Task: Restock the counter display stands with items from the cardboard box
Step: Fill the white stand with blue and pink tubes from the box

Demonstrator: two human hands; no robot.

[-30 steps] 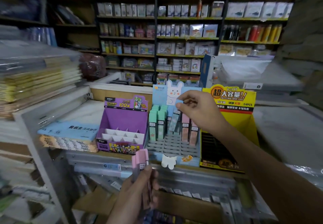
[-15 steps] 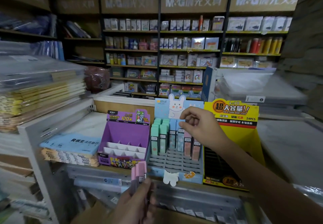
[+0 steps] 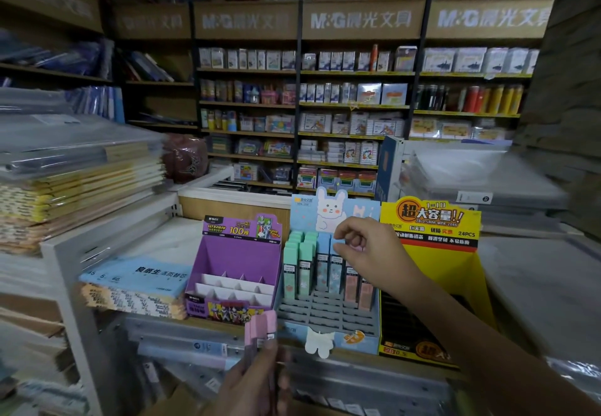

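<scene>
A light-blue display stand with a bunny header (image 3: 325, 316) stands on the counter, its back rows holding upright green, blue and pink lead cases. My right hand (image 3: 369, 251) reaches over the back row, thumb and forefinger pinching the top of a blue case (image 3: 336, 267) that stands in its slot. Low in the view, my left hand (image 3: 257, 383) grips a few pink cases (image 3: 261, 328) upright in front of the stand. The stand's front slots hold nothing.
A purple stand with white dividers (image 3: 237, 269) sits to the left, and a yellow stand (image 3: 432, 230) to the right. Stacked notebooks (image 3: 74, 185) fill the left shelf. A blue paper pack (image 3: 136, 280) lies beside the purple stand. Stocked shelves line the back wall.
My right hand has lowered the blue case from a tilt down into its slot, where it stands upright. My left hand with the pink cases has stayed in place. The view has tilted upward.
</scene>
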